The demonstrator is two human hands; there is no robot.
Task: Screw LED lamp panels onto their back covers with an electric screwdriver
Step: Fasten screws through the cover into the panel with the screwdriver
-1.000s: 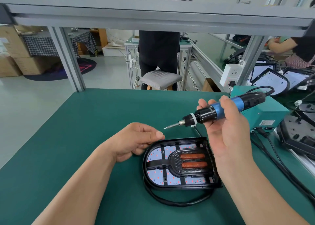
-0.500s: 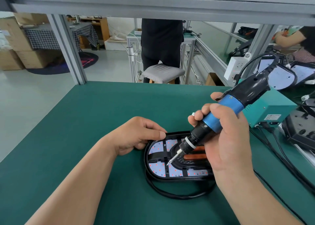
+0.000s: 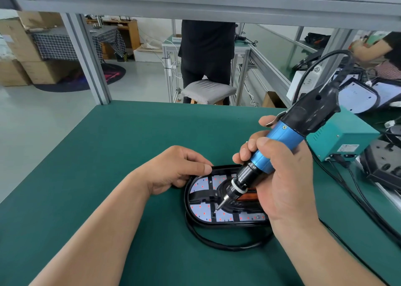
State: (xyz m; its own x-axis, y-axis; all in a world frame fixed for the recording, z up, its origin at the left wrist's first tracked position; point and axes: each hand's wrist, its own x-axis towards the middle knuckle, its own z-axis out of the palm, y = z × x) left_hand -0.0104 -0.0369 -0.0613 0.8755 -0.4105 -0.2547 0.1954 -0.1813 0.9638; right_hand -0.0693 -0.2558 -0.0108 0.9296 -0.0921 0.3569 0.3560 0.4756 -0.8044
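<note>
My right hand point(image 3: 282, 177) was wrapped fully round the blue barrel of the electric screwdriver point(image 3: 282, 134), fingers point(image 3: 251, 147) curled tight with no gap. My left hand point(image 3: 173, 170) steadied the back cover point(image 3: 188, 195) at its rounded end, thumb laid on the rim and the other fingers curled against its outer edge.

The lamp panel point(image 3: 201, 212) sat inside that cover on the green surface point(image 3: 108, 177), just in front of me. Its long axis ran left to right across my view, rounded end to my left and LED face up. The rest of it was hidden under my right hand.

The screwdriver was tilted, not upright. Its bit point(image 3: 218, 207) pointed down and to the left towards me, and the cord end rose up and away to the right. The tip met the panel near the black centre frame, but I could not tell whether it was seated in a screw head.

That tilt was my worry. Driven at an angle, I judged the bit could ride out of the head and skid across the LEDs, or start the screw crooked. My left hand gripped only one end, so torque might have swung the far end round. The cable point(image 3: 217, 244) looped under the near edge could also have rocked the cover — a poor seat for the panel.
</note>
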